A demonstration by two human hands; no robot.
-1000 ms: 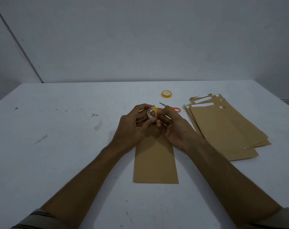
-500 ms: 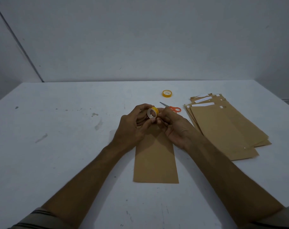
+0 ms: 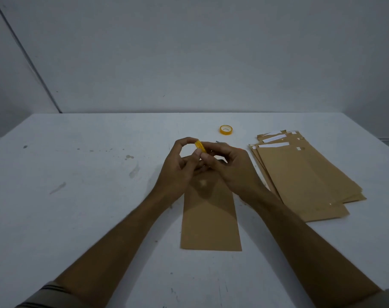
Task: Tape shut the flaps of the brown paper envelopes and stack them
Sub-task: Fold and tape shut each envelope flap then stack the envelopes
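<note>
Envelope (image 3: 211, 221) lies flat on the table (image 3: 77, 207), under both raised hands and reaching back toward the person. Left hand (image 3: 180, 170) grips a tape roll (image 3: 199, 147) between thumb and curled forefinger; right hand (image 3: 231, 167) pinches the roll's edge, fingers bent.

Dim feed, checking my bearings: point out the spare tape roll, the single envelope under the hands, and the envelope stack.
spare tape roll (image 3: 226, 132): head view, near wall of the ring.
single envelope (image 3: 211, 223): head view, bare middle of its face.
envelope stack (image 3: 304, 174): head view, face of the top envelope.
</note>
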